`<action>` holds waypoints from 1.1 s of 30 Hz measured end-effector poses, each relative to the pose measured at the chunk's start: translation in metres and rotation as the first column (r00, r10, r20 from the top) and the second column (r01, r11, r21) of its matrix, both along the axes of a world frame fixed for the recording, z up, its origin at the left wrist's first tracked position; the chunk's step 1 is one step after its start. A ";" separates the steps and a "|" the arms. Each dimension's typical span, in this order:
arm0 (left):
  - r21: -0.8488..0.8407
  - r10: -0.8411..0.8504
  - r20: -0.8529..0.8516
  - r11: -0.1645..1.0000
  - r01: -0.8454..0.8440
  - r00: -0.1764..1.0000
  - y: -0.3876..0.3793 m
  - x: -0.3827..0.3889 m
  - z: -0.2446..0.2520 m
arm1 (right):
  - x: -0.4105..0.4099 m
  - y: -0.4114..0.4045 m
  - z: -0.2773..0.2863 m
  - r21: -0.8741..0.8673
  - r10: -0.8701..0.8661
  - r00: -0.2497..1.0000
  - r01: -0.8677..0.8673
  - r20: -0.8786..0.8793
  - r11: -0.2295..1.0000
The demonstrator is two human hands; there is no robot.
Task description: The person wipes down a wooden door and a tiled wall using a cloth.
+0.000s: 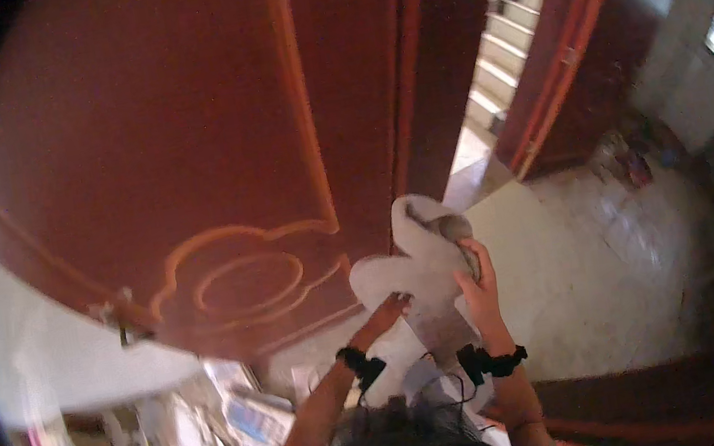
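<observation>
A pale, soft-looking item (418, 262) with rounded lobes, perhaps a plush piece or bundled cloth, is in front of me before the reddish-brown door. Its exact kind is not clear. Along its right side, the fingers and thumb of my right hand (479, 274) grip a greyer part. My left hand (394, 311) is at its lower left edge, with the fingers partly hidden behind or against it. Each wrist wears a black band (361, 364) with a small dark block attached.
The large door panel (213, 140) has orange-brown moulding. Beyond a gap at upper right, a staircase (503, 63) shows beside another door leaf (566, 46). Papers and boxes (200, 426) clutter the lower left. Bare floor (567, 288) spreads right, with blurred items (632, 164) near the wall.
</observation>
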State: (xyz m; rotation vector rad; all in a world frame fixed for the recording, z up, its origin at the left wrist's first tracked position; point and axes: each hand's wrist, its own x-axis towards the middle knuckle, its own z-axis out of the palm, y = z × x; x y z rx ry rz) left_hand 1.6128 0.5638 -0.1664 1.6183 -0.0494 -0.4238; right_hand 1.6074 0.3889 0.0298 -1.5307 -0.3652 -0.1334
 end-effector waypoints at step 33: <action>-0.200 0.697 0.716 0.165 -0.966 -0.030 -0.021 0.169 -0.006 | 0.270 0.079 -0.068 -0.142 0.091 0.702 0.014 0.706 0.990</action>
